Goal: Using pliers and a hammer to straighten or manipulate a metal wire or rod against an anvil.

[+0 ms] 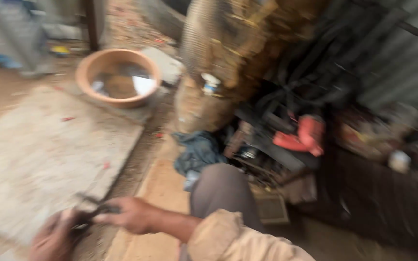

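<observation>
The picture is blurred by motion. At the bottom left my right hand (129, 214) reaches in from a tan sleeve and pinches a small dark object (90, 215). My left hand (49, 239) sits just left of it and also touches the dark object, which looks like a thin metal or rubber part. What exactly it is cannot be told. My knee (223, 188) in grey-brown trousers rises beside the right forearm.
A flat concrete slab (39, 150) lies on the left. An orange-brown basin (118, 77) with water stands at the back. A woven basket (218, 53), a blue rag (199, 152), a red tool (303, 137) and dark clutter crowd the right, against a corrugated metal wall (407, 63).
</observation>
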